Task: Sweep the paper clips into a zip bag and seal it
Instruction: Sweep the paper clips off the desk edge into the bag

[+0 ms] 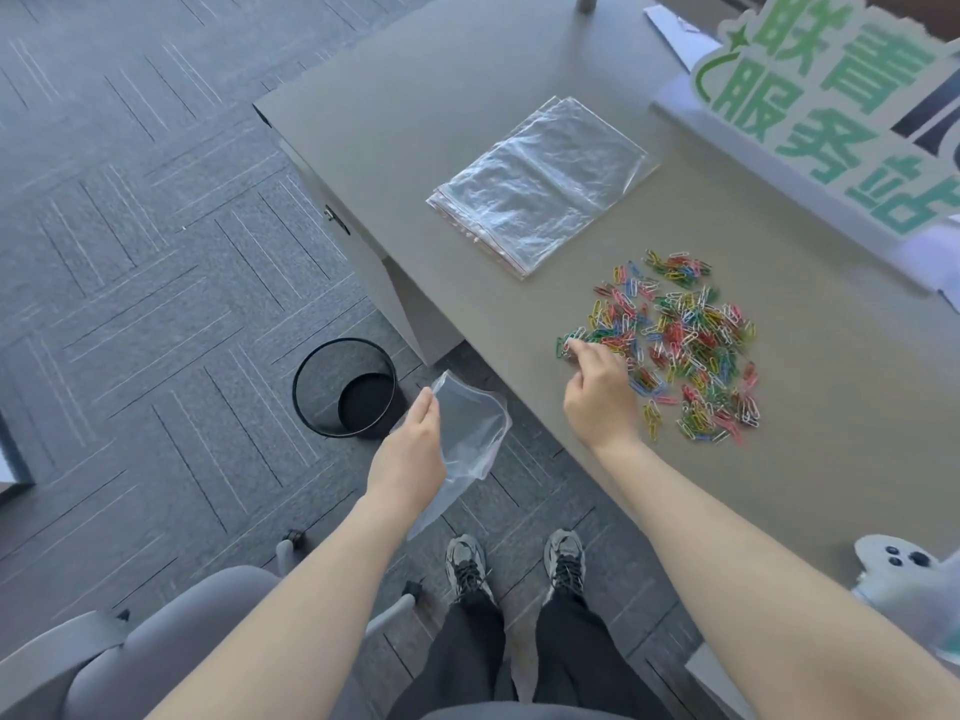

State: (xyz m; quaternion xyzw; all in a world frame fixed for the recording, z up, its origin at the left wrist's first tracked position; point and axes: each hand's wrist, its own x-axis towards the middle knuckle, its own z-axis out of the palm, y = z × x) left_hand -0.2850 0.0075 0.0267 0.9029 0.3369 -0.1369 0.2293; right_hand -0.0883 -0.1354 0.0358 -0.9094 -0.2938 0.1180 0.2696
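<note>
Clear plastic hung from a person's left hand point(410, 449), which pinched one lip of a zip bag point(470, 433) just off the near edge of the grey table point(415, 122), apparently so the mouth gaped below the tabletop to catch what came over. The bag's long axis ran down and toward the person's feet, its opening facing up and toward the table. Fingers of the right hand point(597, 392) were drawn together on the nearest of the coloured paper clips point(680, 345), which lay scattered on the table, none yet in the bag. Spare bags point(540, 184) lay stacked beyond; a wire bin point(345, 389) stood on the floor.
</note>
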